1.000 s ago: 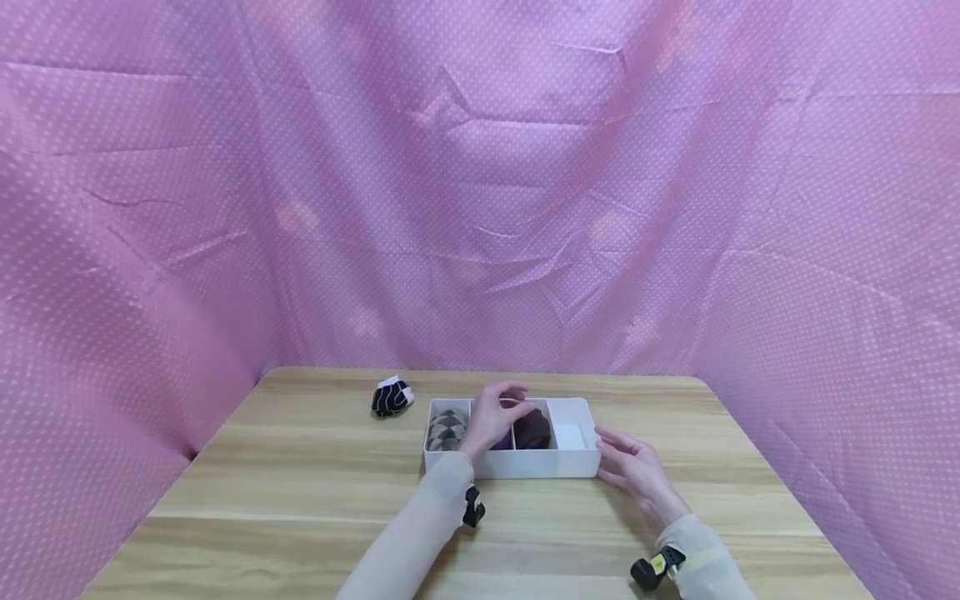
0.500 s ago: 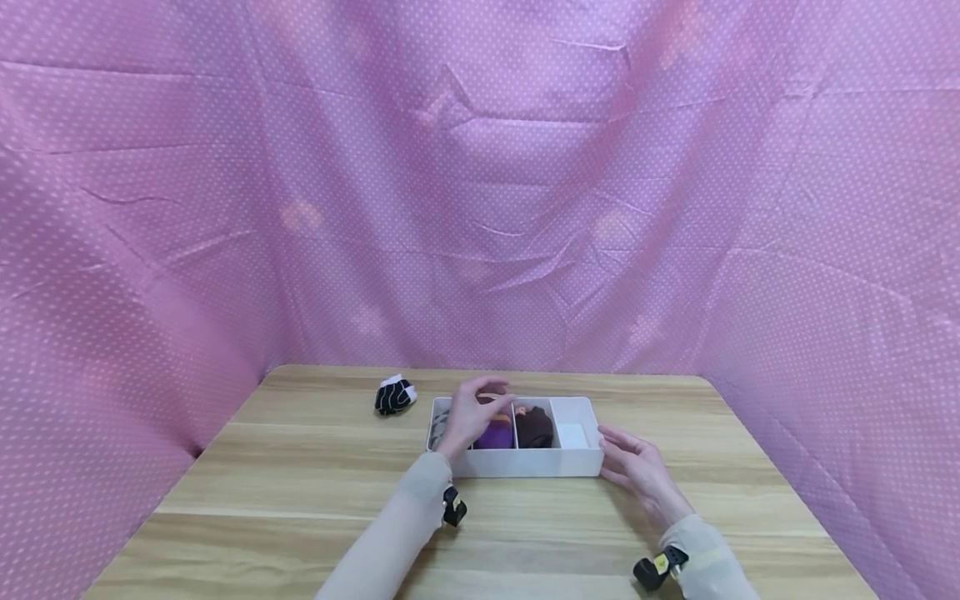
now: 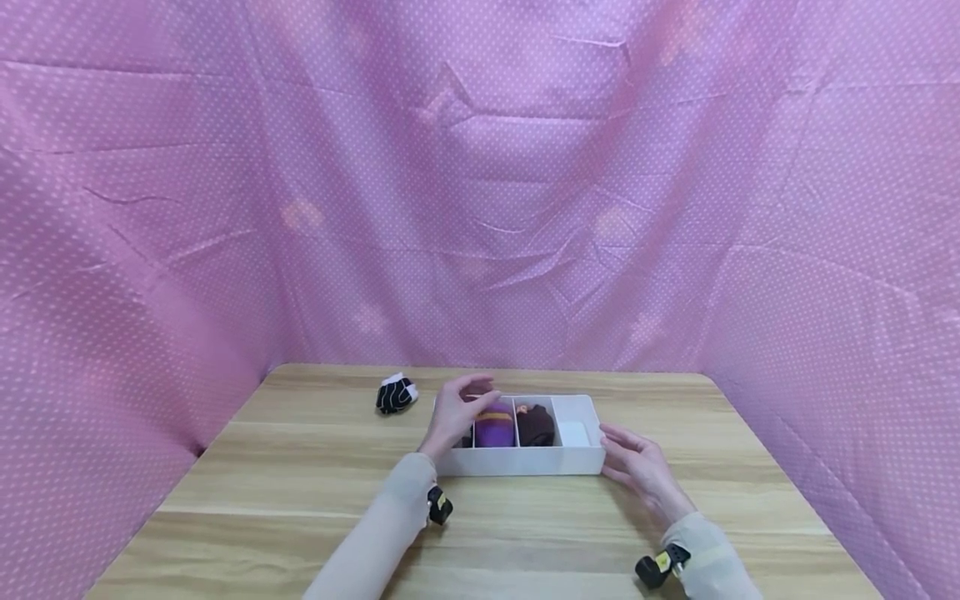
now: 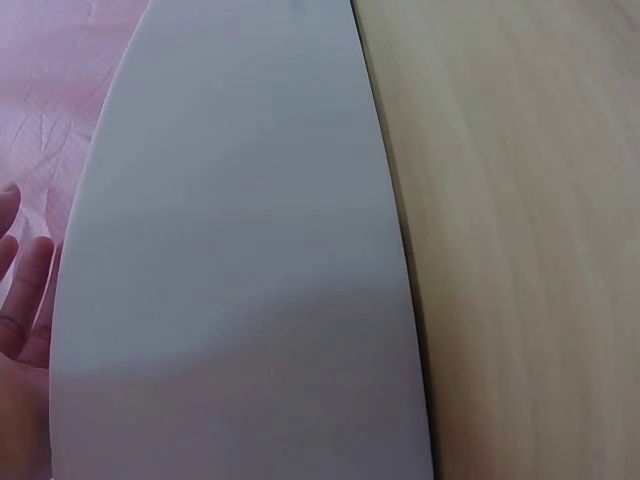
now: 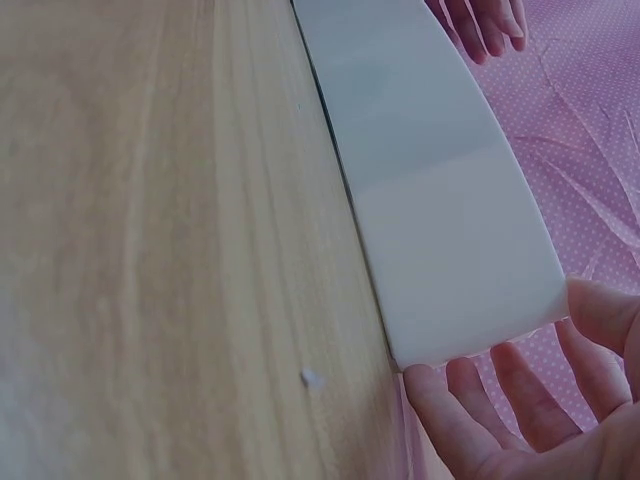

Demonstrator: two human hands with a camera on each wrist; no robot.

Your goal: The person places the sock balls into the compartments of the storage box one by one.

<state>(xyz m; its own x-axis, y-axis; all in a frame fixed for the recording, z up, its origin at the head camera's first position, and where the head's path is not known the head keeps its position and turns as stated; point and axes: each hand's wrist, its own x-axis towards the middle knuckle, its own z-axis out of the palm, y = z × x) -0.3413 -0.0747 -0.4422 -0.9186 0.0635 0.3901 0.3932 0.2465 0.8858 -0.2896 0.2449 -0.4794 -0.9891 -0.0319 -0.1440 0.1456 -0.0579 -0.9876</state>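
A white divided box (image 3: pixel 520 462) lies lengthwise across the table. Its middle sections hold a rolled purple sock (image 3: pixel 495 427) with an orange band and a dark brown rolled sock (image 3: pixel 536 427). Over the left section hovers my left hand (image 3: pixel 453 415), fingers loosely bent with nothing visible between them; it hides most of the patterned sock there. My right hand (image 3: pixel 639 468) touches the box's right end. The right wrist view shows its fingertips (image 5: pixel 428 385) against that end and the thumb at the upper corner. In the left wrist view the box's long side (image 4: pixel 230 220) fills much of the picture.
A black sock (image 3: pixel 396 395) with white lines and white ends lies at the back left of the wooden table (image 3: pixel 300 500). Pink dotted cloth (image 3: pixel 480 208) hangs around the back and sides. A small white scrap (image 5: pixel 312 379) shows on the wood in the right wrist view.
My left hand has moved left along the box, from over the middle sections to the left one, uncovering the brown and purple socks. The right hand stays at the right end.
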